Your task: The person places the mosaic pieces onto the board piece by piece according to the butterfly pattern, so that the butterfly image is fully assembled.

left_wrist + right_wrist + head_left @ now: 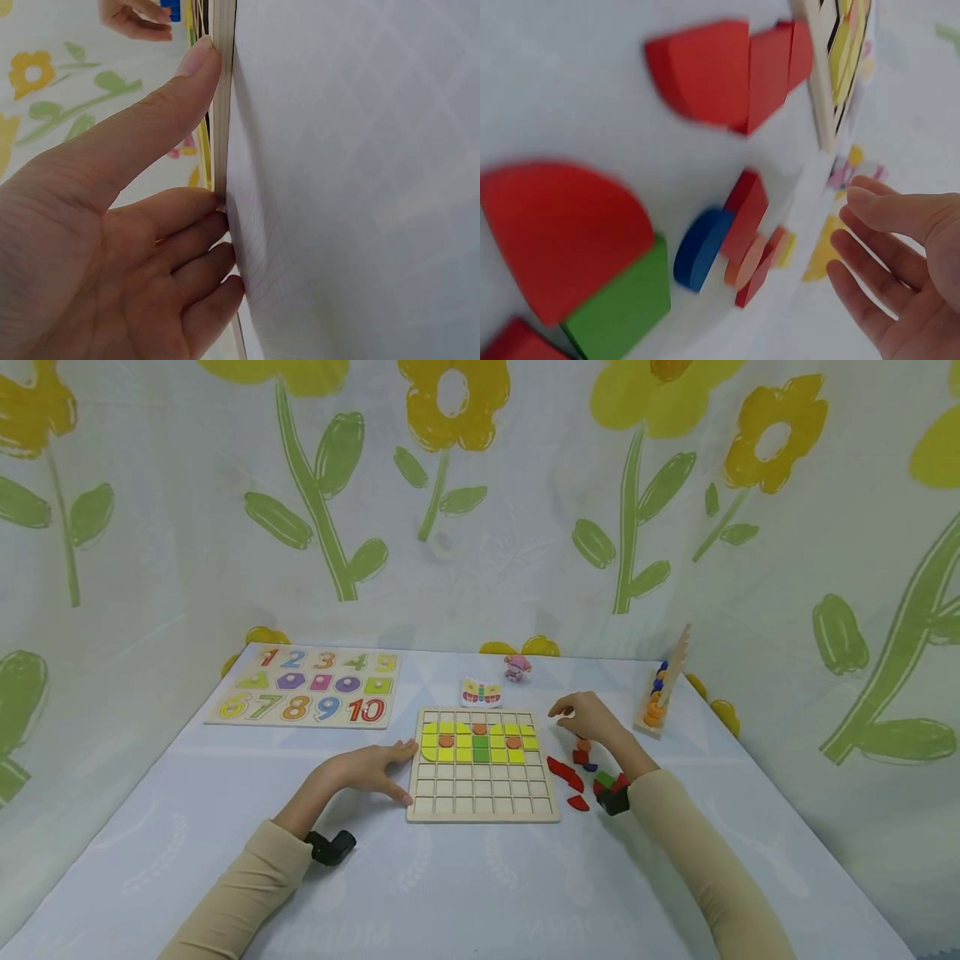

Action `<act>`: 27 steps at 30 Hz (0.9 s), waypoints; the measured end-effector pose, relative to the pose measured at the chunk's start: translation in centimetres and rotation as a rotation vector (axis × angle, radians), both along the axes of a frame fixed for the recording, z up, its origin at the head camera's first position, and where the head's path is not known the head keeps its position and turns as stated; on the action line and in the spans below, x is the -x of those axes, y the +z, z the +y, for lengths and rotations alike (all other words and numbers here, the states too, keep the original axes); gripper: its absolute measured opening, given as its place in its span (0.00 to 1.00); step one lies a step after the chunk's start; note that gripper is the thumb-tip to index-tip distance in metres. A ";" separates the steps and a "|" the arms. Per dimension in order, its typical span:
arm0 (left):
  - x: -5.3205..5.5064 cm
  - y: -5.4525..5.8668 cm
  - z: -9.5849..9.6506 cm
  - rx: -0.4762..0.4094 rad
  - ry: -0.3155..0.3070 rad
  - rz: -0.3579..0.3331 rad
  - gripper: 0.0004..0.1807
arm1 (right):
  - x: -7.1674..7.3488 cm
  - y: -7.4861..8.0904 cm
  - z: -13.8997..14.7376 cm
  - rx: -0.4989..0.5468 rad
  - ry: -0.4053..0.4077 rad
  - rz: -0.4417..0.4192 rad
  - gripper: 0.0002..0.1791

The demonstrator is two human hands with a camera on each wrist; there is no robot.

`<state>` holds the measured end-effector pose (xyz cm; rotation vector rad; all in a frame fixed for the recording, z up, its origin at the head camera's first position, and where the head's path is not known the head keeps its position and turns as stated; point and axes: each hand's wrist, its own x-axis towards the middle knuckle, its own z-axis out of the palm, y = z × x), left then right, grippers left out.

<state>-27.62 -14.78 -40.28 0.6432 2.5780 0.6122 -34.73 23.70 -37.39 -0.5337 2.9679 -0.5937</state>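
Wooden board lay on table, nearly square, long axis hard to tell, sides running front to back. Its far half held yellow pieces, green pieces, orange discs. Left hand touched its left edge, thumb and fingers apart. Right hand hung by its far right corner, fingers loosely bent, nothing seen gripped.

The number board, at nine o'clock in the head view, carries two rows of numerals. Running from its eleven o'clock corner towards one o'clock are a red 1, blue 2, orange-red 3, green 4 and yellow 5. From eight towards four o'clock stand a yellow 6, green 7, orange 8, blue 9 and red 10. On the table, pale lettering at seven o'clock seems to begin "MOD"; more print near five o'clock is too faint to read.
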 end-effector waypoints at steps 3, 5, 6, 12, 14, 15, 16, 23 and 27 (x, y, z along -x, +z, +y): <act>0.0 0.0 -0.1 0.000 0.005 -0.006 0.55 | 1.1 -0.2 0.7 -0.052 -0.014 -0.018 0.13; 0.0 -0.1 -0.1 0.002 0.005 -0.003 0.55 | 1.6 -0.2 0.9 -0.084 -0.035 -0.032 0.14; 0.0 -0.1 -0.1 0.004 0.005 0.000 0.55 | 1.9 -0.2 1.0 -0.104 -0.040 -0.030 0.14; 0.0 -0.1 -0.1 -0.001 0.008 -0.005 0.55 | 2.9 -0.6 1.3 -0.169 -0.116 -0.082 0.17; 0.0 -0.1 -0.1 0.001 0.005 -0.003 0.55 | 3.1 -0.8 1.3 -0.168 -0.154 -0.110 0.19; 0.0 -0.1 0.0 0.001 0.003 -0.001 0.55 | 3.2 -0.9 1.4 -0.165 -0.170 -0.116 0.20; 0.0 -0.1 0.0 0.001 0.002 0.003 0.55 | 3.3 -1.0 1.4 -0.163 -0.177 -0.113 0.20; 0.1 -0.1 0.0 -0.003 0.004 0.005 0.55 | 3.5 -1.5 2.1 -0.117 -0.153 -0.069 0.16; 0.1 -0.1 0.0 -0.002 0.005 0.004 0.55 | 3.5 -1.6 2.5 -0.132 -0.161 -0.050 0.14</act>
